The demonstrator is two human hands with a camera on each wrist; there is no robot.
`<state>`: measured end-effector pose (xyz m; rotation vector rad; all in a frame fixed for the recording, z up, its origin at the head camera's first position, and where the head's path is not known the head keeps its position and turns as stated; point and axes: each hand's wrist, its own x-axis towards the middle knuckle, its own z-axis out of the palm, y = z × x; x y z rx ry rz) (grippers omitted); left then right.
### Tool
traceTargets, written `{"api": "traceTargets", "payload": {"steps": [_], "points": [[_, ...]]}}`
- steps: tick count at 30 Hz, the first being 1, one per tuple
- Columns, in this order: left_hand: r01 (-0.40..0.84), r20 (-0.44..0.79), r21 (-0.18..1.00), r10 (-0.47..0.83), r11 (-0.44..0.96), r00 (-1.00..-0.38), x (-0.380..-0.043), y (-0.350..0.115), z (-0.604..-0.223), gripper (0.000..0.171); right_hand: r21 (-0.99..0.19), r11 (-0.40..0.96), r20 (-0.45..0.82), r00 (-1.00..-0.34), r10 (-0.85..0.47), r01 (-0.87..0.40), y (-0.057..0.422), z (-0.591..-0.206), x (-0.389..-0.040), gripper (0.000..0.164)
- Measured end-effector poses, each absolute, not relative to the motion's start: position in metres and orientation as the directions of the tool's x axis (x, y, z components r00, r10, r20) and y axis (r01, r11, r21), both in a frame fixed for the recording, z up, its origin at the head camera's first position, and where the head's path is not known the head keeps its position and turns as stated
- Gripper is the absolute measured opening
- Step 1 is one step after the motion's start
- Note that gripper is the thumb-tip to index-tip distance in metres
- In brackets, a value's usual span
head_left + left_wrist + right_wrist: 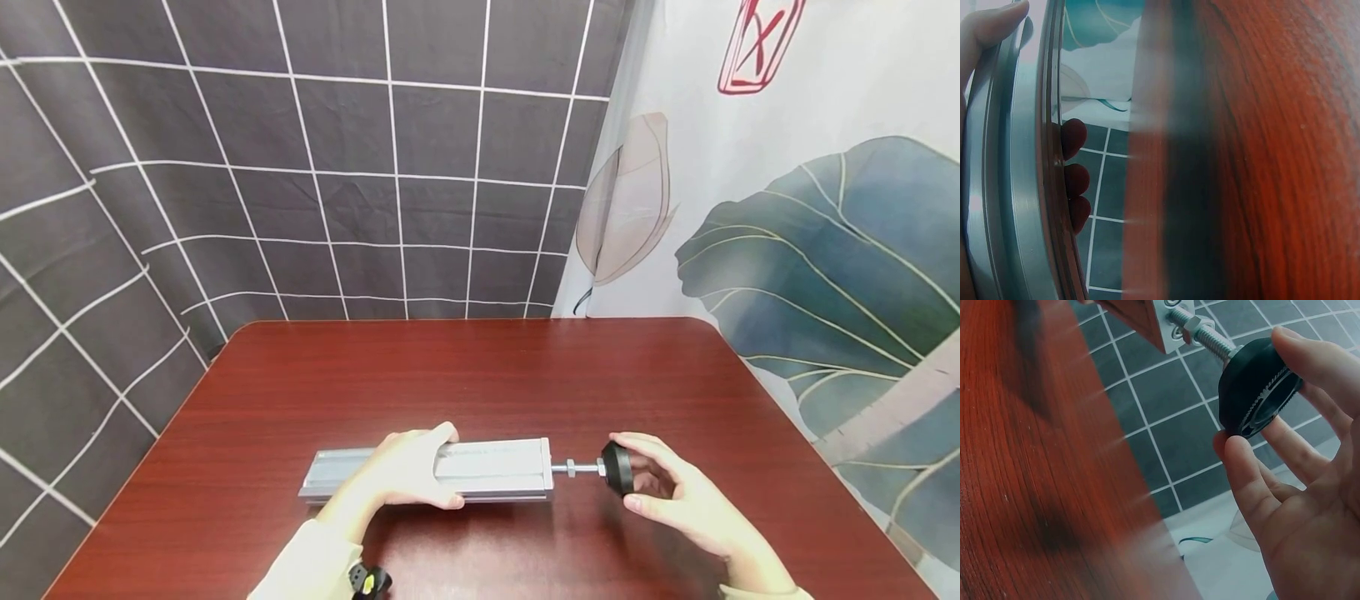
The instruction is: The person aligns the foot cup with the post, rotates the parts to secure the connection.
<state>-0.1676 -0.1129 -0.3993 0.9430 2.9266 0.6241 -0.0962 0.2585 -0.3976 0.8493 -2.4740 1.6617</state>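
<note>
An aluminium profile (495, 468) with lengthwise grooves is held level above the table by my left hand (408, 469). The left thumb lies on its near side in the head view; in the left wrist view several fingertips (1077, 180) wrap its other edge. From the profile's right end plate (1159, 325) sticks out a threaded rod (1215, 342) with a hex nut (1197, 328). A black round levelling foot (1250, 387) sits on the rod's end. My right hand (686, 496) pinches the foot's rim between thumb and fingers.
The reddish-brown wooden table (465, 375) stretches under both hands. Behind it hangs a dark grey curtain (337, 200) with white grid lines. To the right is a white curtain (697, 125) with a leaf print. A black device (369, 581) is strapped to the left wrist.
</note>
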Motion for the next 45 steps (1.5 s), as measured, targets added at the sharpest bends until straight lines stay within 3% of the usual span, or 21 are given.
{"api": "traceTargets", "payload": {"steps": [9, 21, 24, 27, 31, 36, 45], "points": [[0.559, 0.101, 0.382, 0.568, 0.736, -0.817, -0.167, -0.111, -0.397, 0.065, -0.868, 0.279, 0.291, -0.876, -0.384, -0.41, 0.26, -0.399, -0.097, 0.06], [0.572, 0.144, 0.355, 0.561, 0.74, -0.815, -0.165, -0.109, -0.398, 0.064, -0.887, 0.316, 0.259, -0.929, -0.264, -0.337, 0.247, -0.393, -0.097, 0.035], [0.571, 0.142, 0.356, 0.561, 0.74, -0.816, -0.165, -0.11, -0.398, 0.064, -0.882, 0.336, 0.249, -0.933, -0.26, -0.329, 0.248, -0.391, -0.097, 0.037], [0.569, 0.14, 0.36, 0.561, 0.739, -0.816, -0.165, -0.11, -0.397, 0.064, -0.869, 0.318, 0.295, -0.913, -0.281, -0.378, 0.252, -0.391, -0.096, 0.05], [0.566, 0.137, 0.367, 0.559, 0.738, -0.818, -0.166, -0.111, -0.397, 0.064, -0.856, 0.19, 0.387, -0.841, -0.378, -0.48, 0.259, -0.395, -0.096, 0.069], [0.562, 0.13, 0.374, 0.559, 0.738, -0.819, -0.167, -0.112, -0.397, 0.063, -0.826, 0.098, 0.456, -0.76, -0.464, -0.555, 0.261, -0.398, -0.098, 0.067], [0.561, 0.128, 0.371, 0.558, 0.74, -0.82, -0.168, -0.112, -0.398, 0.064, -0.86, 0.24, 0.347, -0.861, -0.371, -0.45, 0.259, -0.396, -0.098, 0.058]]}}
